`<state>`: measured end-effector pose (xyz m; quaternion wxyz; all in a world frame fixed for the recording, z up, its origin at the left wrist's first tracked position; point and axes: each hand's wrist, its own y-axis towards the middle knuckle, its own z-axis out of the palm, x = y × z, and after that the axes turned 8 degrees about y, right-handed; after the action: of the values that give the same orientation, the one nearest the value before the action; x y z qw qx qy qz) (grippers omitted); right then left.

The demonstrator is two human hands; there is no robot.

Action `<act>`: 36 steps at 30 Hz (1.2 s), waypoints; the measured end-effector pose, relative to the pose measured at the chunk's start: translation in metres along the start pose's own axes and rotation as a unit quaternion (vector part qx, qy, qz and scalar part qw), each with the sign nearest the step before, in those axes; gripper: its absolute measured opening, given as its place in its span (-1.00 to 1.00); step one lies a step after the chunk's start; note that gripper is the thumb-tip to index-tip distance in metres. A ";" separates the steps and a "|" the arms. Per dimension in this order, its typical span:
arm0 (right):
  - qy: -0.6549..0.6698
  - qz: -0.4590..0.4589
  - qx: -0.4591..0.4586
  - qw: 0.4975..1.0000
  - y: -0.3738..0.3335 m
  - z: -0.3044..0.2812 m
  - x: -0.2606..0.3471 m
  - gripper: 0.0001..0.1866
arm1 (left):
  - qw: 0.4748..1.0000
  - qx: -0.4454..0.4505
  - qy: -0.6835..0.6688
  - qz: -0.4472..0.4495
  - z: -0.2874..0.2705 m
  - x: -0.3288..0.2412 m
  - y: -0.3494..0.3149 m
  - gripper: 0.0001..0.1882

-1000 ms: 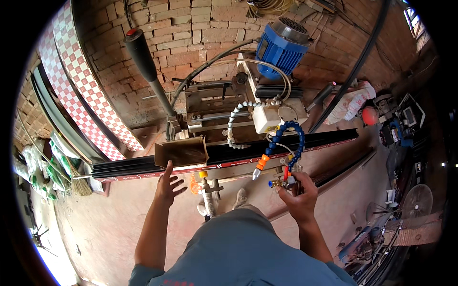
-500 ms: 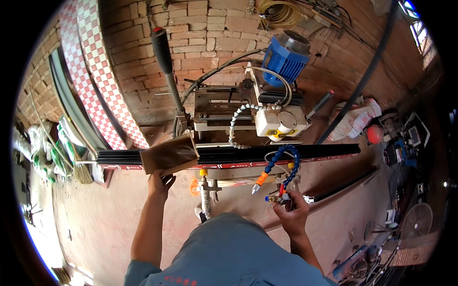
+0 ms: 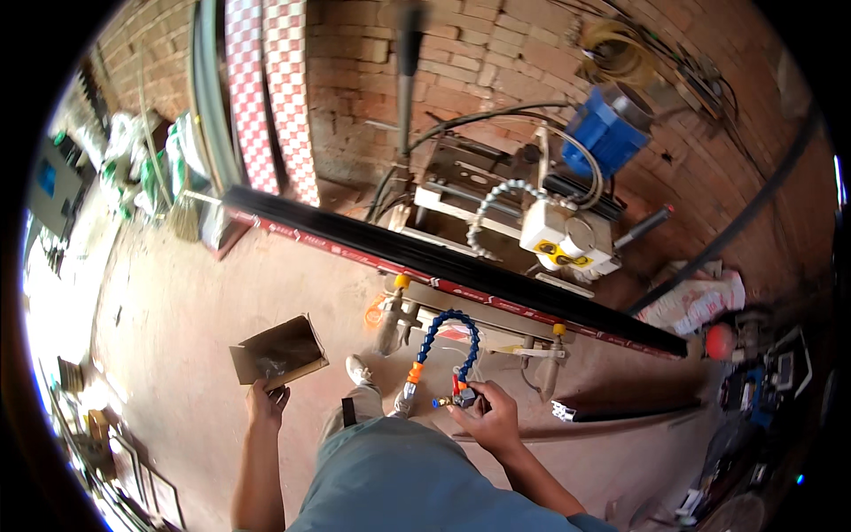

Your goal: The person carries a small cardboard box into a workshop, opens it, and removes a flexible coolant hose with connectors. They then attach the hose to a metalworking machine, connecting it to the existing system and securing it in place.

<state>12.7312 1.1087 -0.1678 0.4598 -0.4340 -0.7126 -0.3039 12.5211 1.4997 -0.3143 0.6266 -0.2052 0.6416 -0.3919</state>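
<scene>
A brick wall (image 3: 355, 106) is standing behind; left hand (image 3: 264, 403) is pinching a box (image 3: 279, 350) (one-edge support is possibly inviting a drop); right hand (image 3: 495, 412) is pinching a valve (image 3: 463, 398).

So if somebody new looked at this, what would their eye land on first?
Probably the bright blue jointed hose, arching up from a metal fitting in the right hand. Next come the long, red-edged black bars slanting across the middle and the blue motor at upper right. At lower left, the left hand holds an open brown box.
</scene>
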 end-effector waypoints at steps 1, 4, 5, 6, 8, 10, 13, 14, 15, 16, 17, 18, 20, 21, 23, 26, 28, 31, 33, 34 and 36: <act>-0.002 -0.010 0.012 1.000 0.001 0.004 0.004 -0.54 | 1.000 -0.016 -0.010 -0.003 -0.015 0.007 -0.007 -0.87; 0.001 -0.026 0.055 0.998 0.002 0.023 0.021 -0.56 | 0.998 -0.026 -0.057 0.000 -0.055 0.025 -0.016 -0.86; 0.006 -0.019 0.068 0.997 0.004 0.030 0.027 -0.56 | 0.997 -0.033 -0.072 -0.001 -0.067 0.028 -0.020 -0.85; 0.013 -0.014 0.083 0.996 0.006 0.039 0.034 -0.57 | 0.995 -0.042 -0.088 0.000 -0.079 0.029 -0.026 -0.85; 0.030 0.015 0.118 0.992 0.012 0.057 0.045 -0.58 | 0.992 -0.059 -0.114 0.010 -0.101 0.025 -0.034 -0.84; 0.062 0.028 0.142 0.988 0.013 0.085 0.051 -0.60 | 0.988 -0.074 -0.135 0.030 -0.117 0.011 -0.049 -0.85; 0.056 0.017 0.176 0.983 0.015 0.135 0.074 -0.60 | 0.981 -0.075 -0.171 0.044 -0.177 0.006 -0.049 -0.87; 0.052 0.010 0.189 0.980 0.015 0.155 0.083 -0.59 | 0.979 -0.081 -0.184 0.045 -0.198 0.006 -0.047 -0.88; 0.050 0.002 0.203 0.978 0.015 0.175 0.090 -0.59 | 0.975 -0.088 -0.197 0.047 -0.220 0.007 -0.045 -0.88; 0.048 -0.005 0.217 0.975 0.014 0.198 0.100 -0.58 | 0.972 -0.095 -0.209 0.050 -0.242 0.002 -0.046 -0.89; 0.054 -0.023 0.224 0.973 0.011 0.221 0.109 -0.57 | 0.969 -0.110 -0.216 0.050 -0.264 -0.001 -0.047 -0.89; 0.062 -0.041 0.228 0.971 0.009 0.246 0.118 -0.56 | 0.966 -0.124 -0.221 0.053 -0.281 -0.009 -0.050 -0.90; 0.084 -0.044 0.256 0.962 0.004 0.292 0.130 -0.53 | 0.960 -0.146 -0.233 0.056 -0.325 -0.019 -0.048 -0.92; 0.105 -0.038 0.264 0.958 0.000 0.317 0.136 -0.54 | 0.956 -0.152 -0.243 0.063 -0.347 -0.021 -0.046 -0.92; 0.146 -0.023 0.278 0.949 -0.006 0.362 0.149 -0.57 | 0.949 -0.161 -0.260 0.077 -0.387 -0.028 -0.042 -0.93; 0.122 -0.069 0.288 0.947 -0.015 0.421 0.188 -0.60 | 0.936 -0.170 -0.294 0.092 -0.446 -0.032 -0.028 -0.93; 0.125 -0.078 0.294 0.944 -0.019 0.455 0.200 -0.62 | 0.927 -0.188 -0.312 0.088 -0.469 -0.043 -0.029 -0.93; 0.118 -0.046 0.346 0.930 -0.020 0.501 0.220 -0.59 | 0.913 -0.220 -0.332 0.085 -0.494 -0.053 -0.032 -0.92; 0.105 -0.054 0.367 0.923 -0.015 0.532 0.223 -0.60 | 0.898 -0.242 -0.360 0.080 -0.515 -0.043 -0.028 -0.91; 0.076 -0.071 0.377 0.920 -0.008 0.547 0.229 -0.61 | 0.894 -0.267 -0.353 0.075 -0.515 -0.051 -0.031 -0.91; 0.106 -0.056 0.407 0.906 -0.002 0.588 0.232 -0.62 | 0.880 -0.308 -0.355 0.059 -0.519 -0.057 -0.026 -0.88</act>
<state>12.4525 1.6762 -0.1852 0.6512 -0.1342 -0.7448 -0.0568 12.0218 1.6549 -0.3061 0.7395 -0.4755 0.4751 -0.0373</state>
